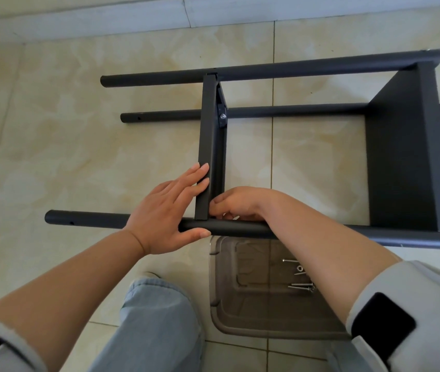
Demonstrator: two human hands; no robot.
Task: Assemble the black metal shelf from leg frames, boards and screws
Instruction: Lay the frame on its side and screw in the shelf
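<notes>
The half-built black metal shelf lies on its side on the cream marbled floor tiles, its round matte tube legs running left to right. A wide flat black board is fixed between the legs at the right end; a narrower black middle board stands edge-up between the far and near legs, a silver screw showing at its bracket. Below the near leg sits a clear grey plastic tray with loose silver screws. The left hand is spread, fingers flat against the middle board, thumb on the near leg. The right hand curls behind that board's lower end; what it pinches is hidden. No writing is legible.
</notes>
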